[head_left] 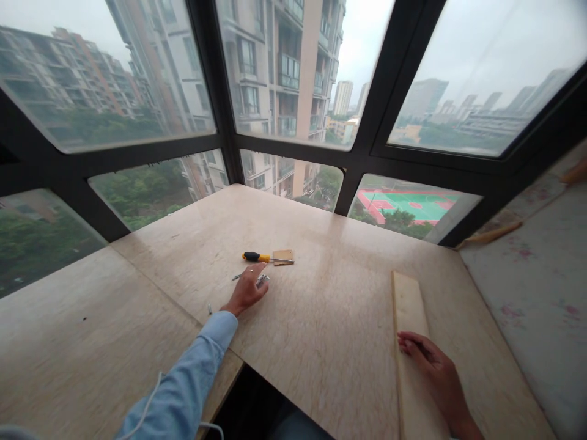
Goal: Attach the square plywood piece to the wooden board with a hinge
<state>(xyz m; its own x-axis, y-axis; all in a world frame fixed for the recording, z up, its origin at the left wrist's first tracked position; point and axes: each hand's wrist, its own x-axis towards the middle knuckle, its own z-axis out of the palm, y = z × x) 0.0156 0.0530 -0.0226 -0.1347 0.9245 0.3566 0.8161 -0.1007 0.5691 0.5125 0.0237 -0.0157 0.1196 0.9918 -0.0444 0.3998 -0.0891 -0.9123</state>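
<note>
My left hand, in a light blue sleeve, reaches forward on the beige stone-patterned tabletop. Its fingers curl over a small heap of metal screws. Just beyond them lies a screwdriver with a black and yellow handle, its tip beside a small wooden block. My right hand rests palm down on a long pale wooden plank that runs towards me at the right, fingers laid over its surface.
A loose screw lies left of my left wrist. Dark-framed bay windows wall the table's far edges. A pale mattress-like surface borders the right. A dark gap opens at the near edge.
</note>
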